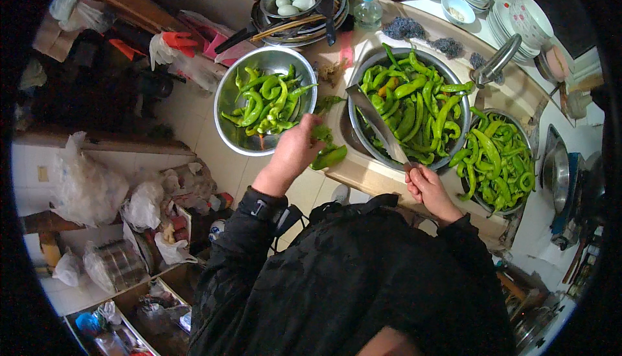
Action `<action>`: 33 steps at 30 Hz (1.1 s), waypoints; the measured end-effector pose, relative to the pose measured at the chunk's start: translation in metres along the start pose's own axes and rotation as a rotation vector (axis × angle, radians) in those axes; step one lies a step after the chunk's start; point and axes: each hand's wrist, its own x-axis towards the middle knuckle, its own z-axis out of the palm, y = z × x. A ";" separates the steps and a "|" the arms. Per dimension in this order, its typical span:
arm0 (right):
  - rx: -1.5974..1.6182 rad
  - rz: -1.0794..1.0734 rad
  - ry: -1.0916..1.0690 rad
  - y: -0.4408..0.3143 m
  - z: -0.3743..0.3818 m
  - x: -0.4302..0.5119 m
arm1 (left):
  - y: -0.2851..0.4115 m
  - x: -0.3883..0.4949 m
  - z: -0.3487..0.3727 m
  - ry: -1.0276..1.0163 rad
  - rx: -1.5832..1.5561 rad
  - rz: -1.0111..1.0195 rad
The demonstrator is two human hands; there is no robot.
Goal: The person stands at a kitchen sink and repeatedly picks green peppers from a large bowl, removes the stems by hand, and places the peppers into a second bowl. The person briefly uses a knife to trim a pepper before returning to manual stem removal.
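Note:
My right hand (427,188) grips the handle of a kitchen knife (378,123). Its blade slants up and left across the rim of a large steel basin (465,130) full of long green peppers (413,108). My left hand (294,149) is at the near right rim of a steel bowl (302,67), fingers curled; whether they hold anything is unclear. Inside that bowl lie more green peppers (262,98). Beside my left fingers, at the counter edge, is a larger green pepper piece (330,157), partly hidden. Another basin (531,137) at right is heaped with thinner peppers (498,161).
A faucet (498,59) arches over the sink. Behind are a soap pump bottle (368,13), dark scouring pads (403,28), stacked plates (500,30) and a small bowl of eggs (294,2) on stacked pans. Bagged goods (90,186) crowd the left.

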 end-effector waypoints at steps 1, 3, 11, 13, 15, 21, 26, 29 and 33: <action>0.012 -0.018 -0.009 0.000 -0.001 -0.002 | 0.001 0.000 0.004 -0.059 0.068 0.059; 0.009 -0.037 0.012 0.000 -0.002 -0.005 | 0.000 -0.001 0.012 -0.101 0.304 0.171; 0.022 -0.075 0.039 0.002 -0.011 -0.016 | -0.004 0.006 0.032 -0.201 0.625 0.212; 0.037 -0.079 0.047 0.004 -0.013 -0.018 | 0.001 0.008 0.028 -0.172 0.626 0.221; 0.054 -0.084 0.056 0.006 -0.015 -0.023 | 0.006 0.011 0.022 -0.085 0.580 0.256; 0.041 -0.071 0.124 0.011 -0.018 -0.036 | 0.011 0.053 0.013 -0.063 0.670 0.090; -0.359 -0.235 0.389 0.004 -0.014 -0.050 | 0.015 0.056 0.021 -0.056 0.397 0.057; -0.824 -0.390 0.566 -0.004 -0.012 -0.073 | 0.020 0.056 0.020 -0.041 0.184 0.084; -1.190 -0.404 0.776 -0.009 -0.009 -0.089 | 0.019 0.064 0.020 -0.017 0.043 0.110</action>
